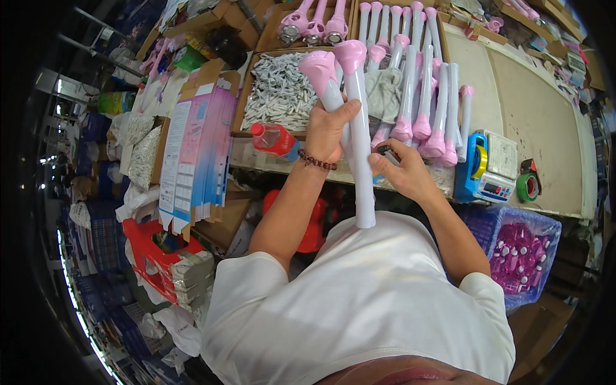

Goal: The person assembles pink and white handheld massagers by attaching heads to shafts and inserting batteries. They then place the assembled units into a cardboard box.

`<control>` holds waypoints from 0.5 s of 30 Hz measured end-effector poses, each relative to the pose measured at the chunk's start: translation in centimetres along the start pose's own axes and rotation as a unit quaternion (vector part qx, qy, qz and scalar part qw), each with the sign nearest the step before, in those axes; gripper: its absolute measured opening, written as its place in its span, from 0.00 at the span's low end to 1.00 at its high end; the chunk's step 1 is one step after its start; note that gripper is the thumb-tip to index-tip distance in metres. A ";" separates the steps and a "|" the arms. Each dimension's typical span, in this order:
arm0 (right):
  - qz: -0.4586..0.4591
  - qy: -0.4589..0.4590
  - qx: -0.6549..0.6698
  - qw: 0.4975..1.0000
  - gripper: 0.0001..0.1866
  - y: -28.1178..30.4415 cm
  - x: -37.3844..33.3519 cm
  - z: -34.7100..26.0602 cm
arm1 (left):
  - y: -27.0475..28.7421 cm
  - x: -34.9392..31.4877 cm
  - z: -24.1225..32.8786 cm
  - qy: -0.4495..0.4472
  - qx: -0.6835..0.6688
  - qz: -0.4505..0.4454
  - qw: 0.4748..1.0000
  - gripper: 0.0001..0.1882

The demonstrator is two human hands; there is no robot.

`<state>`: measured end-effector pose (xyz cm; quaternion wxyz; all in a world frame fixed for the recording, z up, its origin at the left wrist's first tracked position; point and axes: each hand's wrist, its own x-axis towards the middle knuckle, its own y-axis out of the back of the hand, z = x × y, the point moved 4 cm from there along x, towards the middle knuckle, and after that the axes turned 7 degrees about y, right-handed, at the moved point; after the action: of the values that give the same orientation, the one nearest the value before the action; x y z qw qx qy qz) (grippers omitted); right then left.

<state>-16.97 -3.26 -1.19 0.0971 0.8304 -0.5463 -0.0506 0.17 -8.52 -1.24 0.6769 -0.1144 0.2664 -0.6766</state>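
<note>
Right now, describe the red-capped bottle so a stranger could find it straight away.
Start at the cardboard box of grey-white cords on the worktable. At its front edge, beside the left hand, lies the bottle, the only clear red one, tipped on its side.

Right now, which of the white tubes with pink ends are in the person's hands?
The two tubes raised upright before the chest: the left hand grips them, the right hand touches lower down. The other tubes lie untouched in the cardboard box.
</note>
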 end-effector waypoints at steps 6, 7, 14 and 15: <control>0.023 0.003 -0.013 1.000 0.22 1.7 -0.4 0.2 | -1.0 0.2 -1.4 0.005 0.017 0.004 1.000 0.12; 0.029 0.002 -0.034 0.999 0.21 2.2 -0.4 -0.2 | -1.3 0.1 -1.6 0.005 0.024 0.008 1.000 0.12; 0.128 0.051 0.036 0.990 0.16 6.0 1.5 -3.7 | -4.8 -0.7 -1.9 -0.028 0.173 0.030 0.984 0.14; 0.133 0.064 -0.050 0.988 0.24 7.2 2.5 -3.7 | -5.3 -0.9 -1.9 -0.040 0.215 0.035 0.975 0.14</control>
<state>-21.74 -7.96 4.02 0.1790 0.7460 -0.6413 -0.0109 -5.35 -7.52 0.08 0.7189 0.0156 0.0912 -0.6889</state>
